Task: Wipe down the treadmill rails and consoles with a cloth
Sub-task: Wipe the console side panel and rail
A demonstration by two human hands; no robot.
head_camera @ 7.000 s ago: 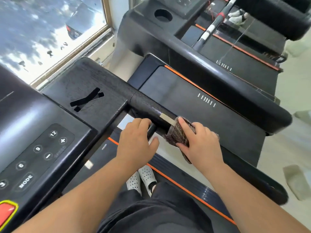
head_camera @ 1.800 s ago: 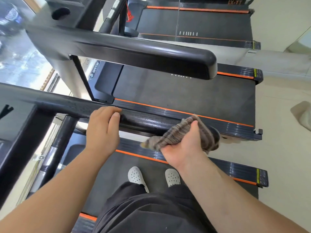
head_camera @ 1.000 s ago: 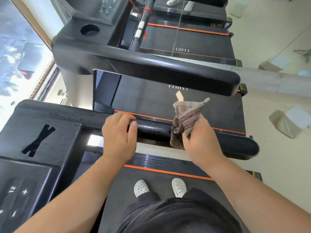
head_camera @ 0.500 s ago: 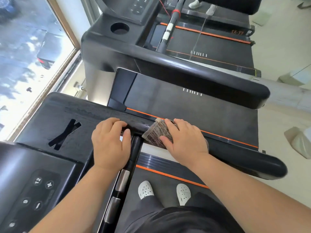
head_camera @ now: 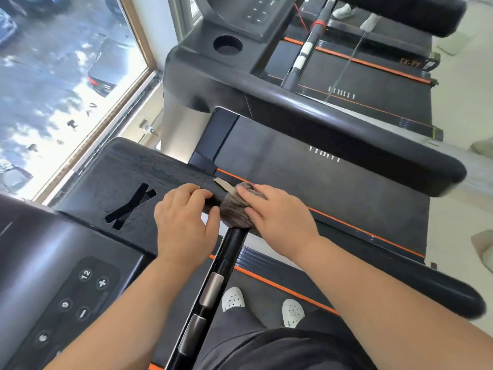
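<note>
**A:** Both hands are up on the rail [head_camera: 426, 287]. The left hand [head_camera: 184, 222] sits right where the rail meets the console [head_camera: 88, 188], fingers hooked over the top and thumb on the near side. That's a firm grip on the rail itself.

**B:** And the right hand [head_camera: 280, 220] is just beside it, further along the rail. Fingers and thumb curve over the cloth [head_camera: 234, 212], clamping it down. The cloth is brown and striped, bunched over the top of the rail, its edge touching the left thumb.

**A:** Both forearms reach in from the near side of the rail. The thin bar [head_camera: 210, 289] with the grey pads runs out from under the rail, between the two hands.

**B:** There's a pale strip of tape [head_camera: 224, 184] on top of the rail too, just beside the cloth.

**A:** Now compare a second ago: the right hand had the cloth lifted clear of the rail, held up in a bunch. It's back down now.

**B:** Half a second ago it was already on the rail, with a sliver of black showing between the cloth and the left hand. That gap has closed.

**A:** The left hand hasn't budged, same grip at the joint.

**B:** White shoes [head_camera: 233, 299] on the belt, below the rail.
</note>
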